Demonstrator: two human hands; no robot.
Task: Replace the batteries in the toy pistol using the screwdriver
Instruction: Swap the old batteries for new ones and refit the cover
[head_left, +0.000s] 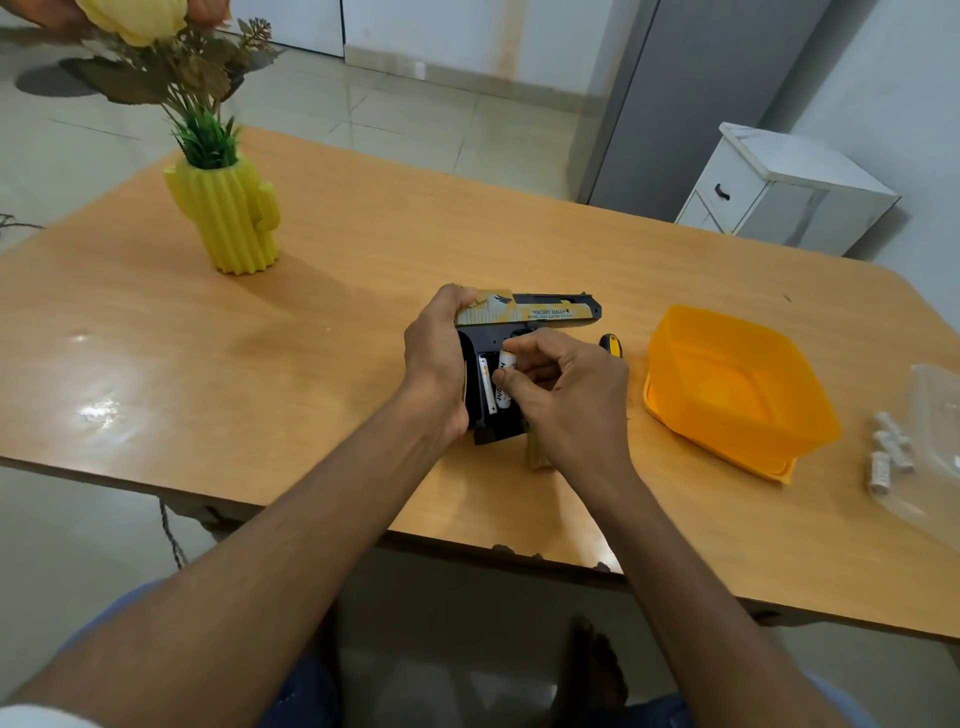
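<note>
Gripping toy pistol (524, 317) w/ left hand (436, 364), right hand (566, 400) pinching battery (505, 382) mid-table.

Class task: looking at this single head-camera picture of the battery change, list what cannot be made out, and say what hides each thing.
- Black-and-yellow screwdriver: head view, only the handle end shows; the right hand covers the rest.
- Open battery compartment of the black-and-gold toy pistol: both hands hide part of it, so the battery count is uncertain.
- White battery pinched by the right hand: fingers cover most of its label.
- Clear plastic bag: cut off by the right edge.
</note>
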